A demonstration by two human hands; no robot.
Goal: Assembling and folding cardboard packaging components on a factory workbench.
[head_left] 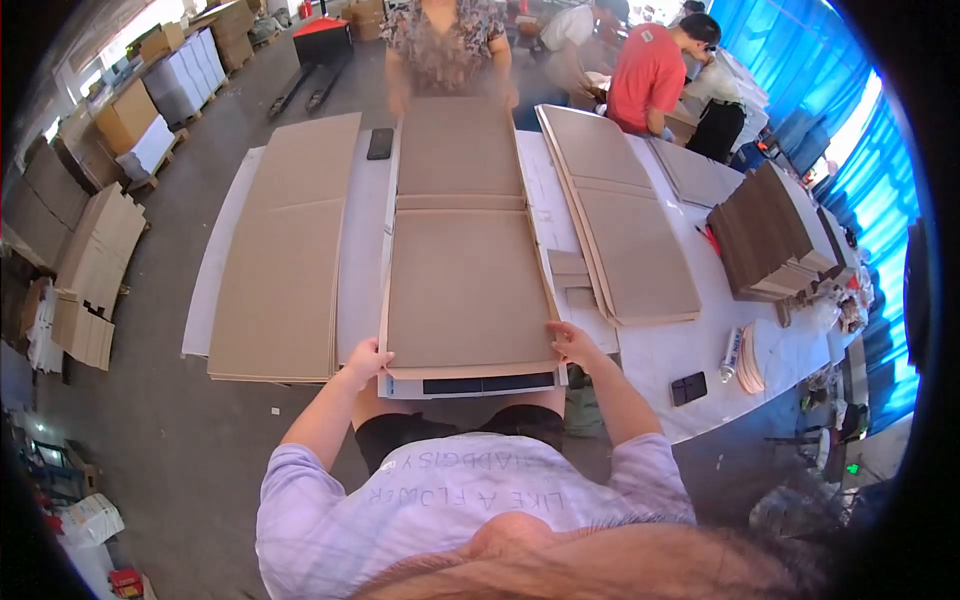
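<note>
A long brown cardboard sheet (pixel 470 290), creased across its middle, lies lengthwise in front of me within a pale-edged shallow frame or box. At its near left corner, my left hand (pixel 369 360) is closed on the edge, thumb on top. My right hand (pixel 574 344) grips the near right edge, fingers bent over it. The undersides of both grips are hidden. Across the table, another person (pixel 446 50) has both hands at the far corners of the same sheet. Below the near edge shows a white strip with a dark band (pixel 488 384).
Flat cardboard stacks lie left (pixel 275 260) and right (pixel 640 245) on the white table (pixel 655 370). A dark phone (pixel 380 144), a small black case (pixel 688 388), a tube (pixel 731 352) and stacked brown pieces (pixel 765 235) are there too. Co-workers (pixel 650 75) stand at the far right.
</note>
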